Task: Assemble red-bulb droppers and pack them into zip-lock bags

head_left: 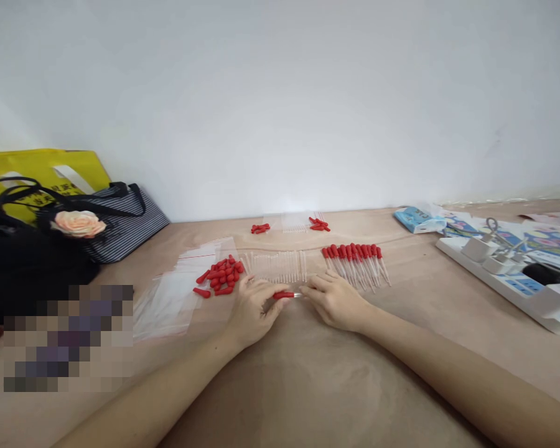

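Between thumb and fingers, my left hand pinches a red rubber dropper bulb. My right hand grips a clear glass dropper tube, whose near end meets the bulb; how far it sits inside cannot be seen. Loose red bulbs lie in a pile to the left of my left hand. Just beyond both hands is a row of bare glass tubes. Several droppers with red bulbs fitted lie side by side beyond my right hand.
Clear zip bags lie under and left of the bulb pile. Small red bulb groups are near the wall. A power strip with plugs and a blue packet are at right. A striped bag and yellow bag stand left.
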Demonstrator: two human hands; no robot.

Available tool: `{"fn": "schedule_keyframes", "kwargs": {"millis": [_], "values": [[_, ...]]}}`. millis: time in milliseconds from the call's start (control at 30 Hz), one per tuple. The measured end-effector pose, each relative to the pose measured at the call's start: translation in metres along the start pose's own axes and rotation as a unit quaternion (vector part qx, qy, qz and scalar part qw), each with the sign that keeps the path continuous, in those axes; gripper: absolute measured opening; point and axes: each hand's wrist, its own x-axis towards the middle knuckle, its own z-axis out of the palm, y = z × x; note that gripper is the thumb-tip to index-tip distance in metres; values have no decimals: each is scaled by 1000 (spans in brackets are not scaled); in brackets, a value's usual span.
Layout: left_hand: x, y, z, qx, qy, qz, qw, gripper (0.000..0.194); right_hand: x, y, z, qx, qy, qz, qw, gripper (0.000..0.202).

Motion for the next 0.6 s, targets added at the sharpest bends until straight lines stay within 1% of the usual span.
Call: {"fn": "schedule_keyframes", "kwargs": {"millis": [33,100,200,267,333,433,600], "values": [[0,-1,0,2,14,-12,1000,20,-1,4,1,3,-1,24,1000,22],[0,-2,0,3,37,-35,999,29,-3,14,5,16,16,100,995,26],[-1,-3,1,3,36,-40,999,30,-5,34,11,33,54,237,969,28],[-1,-2,1,9,23,-30,999,27,-5,44,12,33,45,317,947,21],[-1,-2,2,16,12,-23,1000,24,-2,49,12,25,16,380,924,14],[-1,-1,2,23,9,-22,999,20,5,51,9,5,-24,431,902,8],[0,-1,1,23,-19,-27,999,13,15,48,5,-31,-109,465,878,13]]}}
